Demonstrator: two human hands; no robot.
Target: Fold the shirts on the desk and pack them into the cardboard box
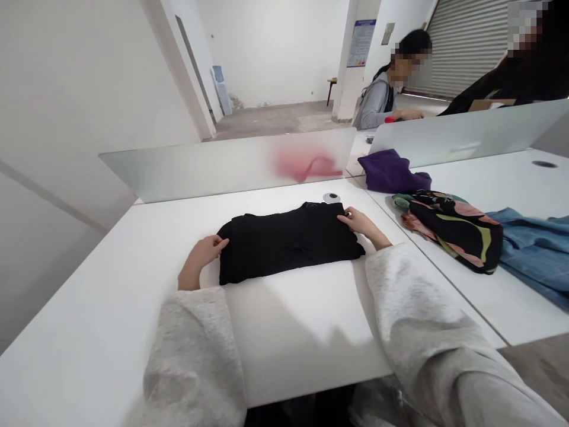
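A black garment (288,243), folded into a wide rectangle, lies flat on the white table (306,320) in front of me. My left hand (205,252) pinches its left end between thumb and fingers. At the opposite end, near the upper right corner, my right hand (358,223) grips the cloth edge. What kind of garment it is cannot be made out in its folded state. Light grey sleeves cover both my forearms.
A purple cloth (393,171), a patterned black garment (462,228) and blue fabric (536,246) lie at the right. Frosted dividers (213,169) line the table's back edge, near a round cable hole cover (332,197). Two people are beyond at the right.
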